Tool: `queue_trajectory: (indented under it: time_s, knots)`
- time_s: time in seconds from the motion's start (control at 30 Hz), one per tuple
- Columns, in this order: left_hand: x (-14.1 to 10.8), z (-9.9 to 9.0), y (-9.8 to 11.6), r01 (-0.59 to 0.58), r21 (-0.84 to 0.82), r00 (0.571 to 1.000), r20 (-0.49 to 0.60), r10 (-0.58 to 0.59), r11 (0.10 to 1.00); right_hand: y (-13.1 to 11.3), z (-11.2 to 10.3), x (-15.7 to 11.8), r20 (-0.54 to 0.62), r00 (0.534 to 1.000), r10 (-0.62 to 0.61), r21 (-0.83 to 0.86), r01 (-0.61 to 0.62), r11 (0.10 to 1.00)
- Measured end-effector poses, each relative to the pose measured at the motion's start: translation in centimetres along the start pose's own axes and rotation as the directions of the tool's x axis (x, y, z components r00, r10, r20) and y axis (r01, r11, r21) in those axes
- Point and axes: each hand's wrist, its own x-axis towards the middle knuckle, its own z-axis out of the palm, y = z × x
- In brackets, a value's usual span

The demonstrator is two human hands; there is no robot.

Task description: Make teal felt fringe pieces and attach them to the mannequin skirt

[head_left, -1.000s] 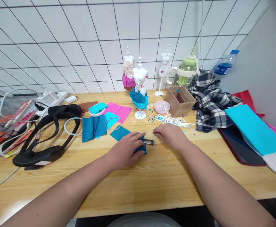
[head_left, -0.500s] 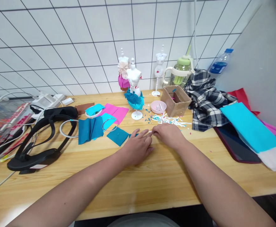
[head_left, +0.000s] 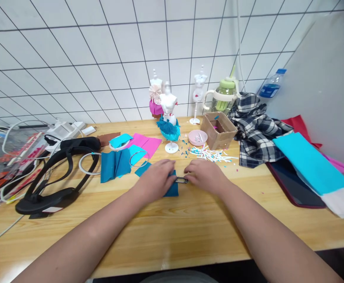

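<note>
Fingers: left hand's (head_left: 155, 180) and right hand's (head_left: 205, 173) met at the metal tool (head_left: 181, 180); grip couldn't be told.
Clutter: pink dish (head_left: 191, 138), white strips (head_left: 213, 154) lay right of frame-centre.
Metal tool: slim, looped, mid-frame; left hand hid one end.

Tiled wall (head_left: 115, 43) and likely partition (head_left: 322, 78) border wooden table (head_left: 166, 232).

Since 0.5 s ago: left hand (head_left: 157, 179) drawn leftward, opening a gap between its fingers (head_left: 170, 167) and those of the right hand (head_left: 205, 175). Clip (head_left: 181, 180), then hidden, now spans the gap, right fingers at its end. Blue piece (head_left: 172, 190) now shows below left thumb.
</note>
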Motion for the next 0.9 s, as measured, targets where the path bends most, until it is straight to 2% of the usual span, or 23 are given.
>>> queue_trajectory:
  time_s: [0.07, 0.13, 0.27, 0.37, 0.43, 0.5, 0.57, 0.63, 0.77, 0.83, 0.9]
  knots:
    - [-0.9, -0.8, -1.2, 0.202, 0.161, 0.979, -0.013, -0.203, 0.966, -1.1, 0.7, 0.2, 0.054, 0.998, -0.031, 0.004, 0.031, 1.000]
    - [-2.1, -0.6, -2.6, 0.264, 0.224, 0.962, 0.007, -0.272, 0.938, -1.7, 1.1, 0.3, 0.060, 0.998, -0.007, 0.012, 0.006, 1.000]
    - [-3.8, 0.9, -4.8, 0.276, 0.226, 0.961, -0.074, -0.266, 0.934, -1.0, 0.7, 0.2, 0.015, 0.991, 0.132, 0.111, -0.132, 0.985]
    - [-3.8, 0.8, -5.3, 0.296, 0.222, 0.948, -0.190, -0.257, 0.929, 0.1, -0.1, 0.1, -0.065, 0.955, 0.290, 0.222, -0.270, 0.937]
    - [-3.6, 0.3, -4.9, 0.194, 0.169, 0.967, -0.196, -0.160, 0.966, 0.7, -0.5, 0.0, -0.125, 0.919, 0.375, 0.255, -0.335, 0.907]
    - [-3.5, -0.1, -4.0, -0.019, 0.071, 0.994, -0.104, 0.027, 0.997, 1.2, -0.8, -0.1, -0.158, 0.896, 0.416, 0.199, -0.384, 0.902]
    - [-3.4, 0.1, -2.9, -0.165, -0.037, 0.986, -0.017, 0.164, 0.986, 1.7, -0.8, -0.1, -0.157, 0.884, 0.441, 0.104, -0.429, 0.897]
    - [-3.4, 0.5, -1.9, -0.208, -0.086, 0.977, 0.034, 0.211, 0.974, 2.3, -0.8, -0.1, -0.147, 0.856, 0.496, 0.041, -0.496, 0.867]
    - [-3.5, 1.4, -1.1, -0.229, -0.077, 0.970, 0.068, 0.235, 0.970, 3.9, -0.4, -0.2, -0.115, 0.783, 0.611, -0.009, -0.616, 0.788]
    - [-3.5, 1.5, -1.1, -0.240, -0.065, 0.967, 0.069, 0.244, 0.969, 4.5, -0.3, -0.2, -0.099, 0.783, 0.614, -0.020, -0.618, 0.786]
    - [-3.5, 1.4, -1.2, -0.239, -0.064, 0.968, 0.066, 0.243, 0.969, 4.5, -0.2, -0.2, -0.146, 0.798, 0.584, -0.019, -0.593, 0.805]
